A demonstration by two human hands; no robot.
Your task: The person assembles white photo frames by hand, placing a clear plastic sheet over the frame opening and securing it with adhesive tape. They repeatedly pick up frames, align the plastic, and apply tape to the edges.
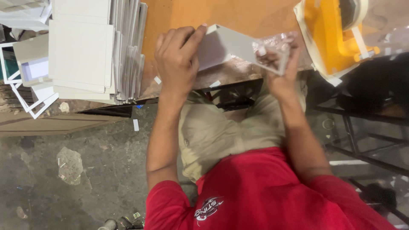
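I hold a small white cardboard box over the near edge of an orange-brown table. My left hand grips the box's left end, thumb up along its side. My right hand grips the right end, where a piece of clear tape or film lies crumpled over the corner. The box is tilted, its open side partly towards me.
A tall stack of flat white cardboard sheets lies at the table's left. A yellow tape dispenser sits at the right. Black metal table frame stands below. My beige trousers and red shirt fill the lower middle; dirty concrete floor at left.
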